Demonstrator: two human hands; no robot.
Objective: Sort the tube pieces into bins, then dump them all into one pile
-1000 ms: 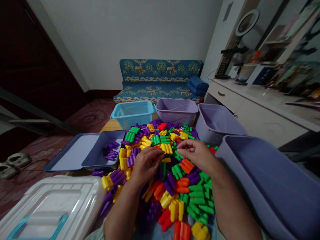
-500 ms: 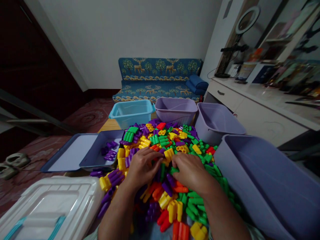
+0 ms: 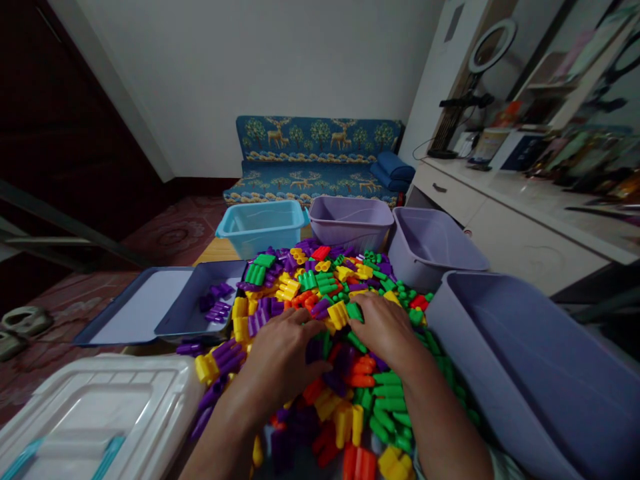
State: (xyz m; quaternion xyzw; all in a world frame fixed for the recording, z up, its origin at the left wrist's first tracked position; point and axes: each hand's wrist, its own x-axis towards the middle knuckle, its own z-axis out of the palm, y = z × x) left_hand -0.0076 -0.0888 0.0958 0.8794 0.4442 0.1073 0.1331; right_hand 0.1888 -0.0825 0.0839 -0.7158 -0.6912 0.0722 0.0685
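Note:
A heap of plastic building pieces shaped like joined tubes, in purple, yellow, green, red and orange, spreads under both of my hands. My left hand reaches into the middle of it, thumb and fingers apart, with purple and green pieces under and between them. At the fingertips of my right hand, a green building piece is gripped; the fingers partly cover it. A yellow building piece lies between the two hands.
Behind the heap stand a light blue bin and a purple bin; two more line the right, a lilac bin and a larger bin. A dark shallow box holding purple pieces and a white lidded box are on the left.
My right hand has moved slightly right and away from me, now at a green piece. My left hand has come a little nearer, and its thumb has spread from the fingers.

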